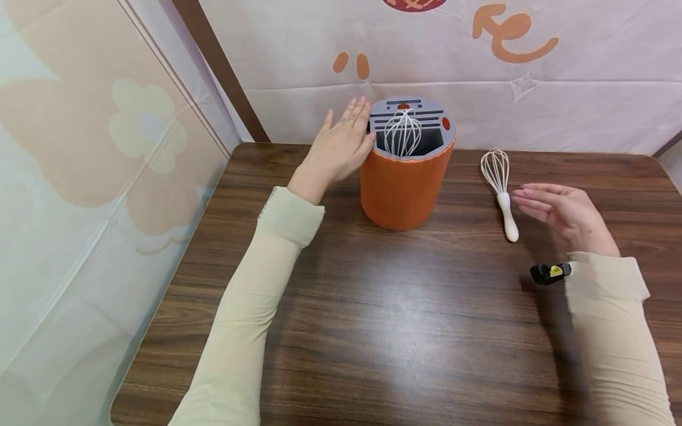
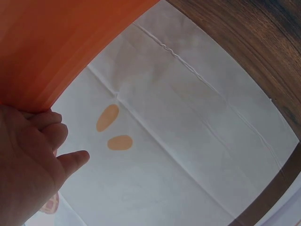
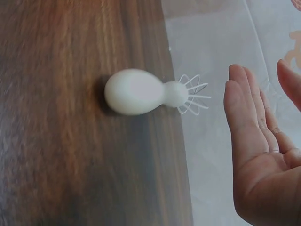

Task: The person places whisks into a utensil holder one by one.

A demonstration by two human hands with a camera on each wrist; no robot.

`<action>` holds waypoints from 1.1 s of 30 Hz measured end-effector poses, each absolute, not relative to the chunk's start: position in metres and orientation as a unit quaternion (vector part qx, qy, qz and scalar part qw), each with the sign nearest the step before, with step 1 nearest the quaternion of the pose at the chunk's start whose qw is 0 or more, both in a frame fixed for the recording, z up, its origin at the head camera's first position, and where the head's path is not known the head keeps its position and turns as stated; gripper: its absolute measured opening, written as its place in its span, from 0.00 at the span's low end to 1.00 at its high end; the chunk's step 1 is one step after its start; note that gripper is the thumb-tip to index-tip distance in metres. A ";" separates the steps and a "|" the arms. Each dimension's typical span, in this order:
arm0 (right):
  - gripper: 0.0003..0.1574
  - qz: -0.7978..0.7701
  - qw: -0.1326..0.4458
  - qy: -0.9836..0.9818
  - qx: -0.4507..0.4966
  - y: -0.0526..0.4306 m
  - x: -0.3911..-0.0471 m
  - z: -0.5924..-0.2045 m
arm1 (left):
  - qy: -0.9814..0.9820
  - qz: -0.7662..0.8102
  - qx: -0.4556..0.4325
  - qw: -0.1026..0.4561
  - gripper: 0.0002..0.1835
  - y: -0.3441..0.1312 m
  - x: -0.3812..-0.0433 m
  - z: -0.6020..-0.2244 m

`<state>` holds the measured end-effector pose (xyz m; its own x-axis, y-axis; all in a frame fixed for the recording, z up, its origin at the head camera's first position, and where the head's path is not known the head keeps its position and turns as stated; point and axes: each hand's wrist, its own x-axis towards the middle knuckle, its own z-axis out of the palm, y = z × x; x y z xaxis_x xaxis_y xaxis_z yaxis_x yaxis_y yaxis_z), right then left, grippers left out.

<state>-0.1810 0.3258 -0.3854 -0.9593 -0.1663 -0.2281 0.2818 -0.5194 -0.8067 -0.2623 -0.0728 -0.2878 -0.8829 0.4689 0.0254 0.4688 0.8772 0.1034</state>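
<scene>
The head view is bright and rather clear, with a pale glare on the tabletop [image 1: 402,331] — the light seems to come from above. Beside the right sleeve [image 1: 613,331] lies a soft, dark shadow. Both wrist views are dimmer and less sharp; in the left one, the tabletop's edge looks bent, as by lens distortion. In the right one, the whisk handle [image 3: 136,92] carries a pale highlight.

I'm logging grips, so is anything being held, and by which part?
Nothing is held: the left hand rests against the upper side of the orange container, and the right hand is beside the whisk lying on the table.
</scene>
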 end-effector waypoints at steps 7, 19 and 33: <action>0.13 -0.855 0.132 0.495 0.086 0.331 -0.180 -0.392 | 0.969 0.055 0.241 0.000 0.33 -0.073 -0.262 -0.289; 0.17 -0.824 0.164 0.531 0.108 0.341 -0.185 -0.407 | 0.969 0.052 0.240 0.001 0.33 -0.073 -0.263 -0.289; 0.17 -0.828 0.192 0.517 0.097 0.340 -0.191 -0.415 | 0.969 0.055 0.242 0.003 0.33 -0.072 -0.263 -0.289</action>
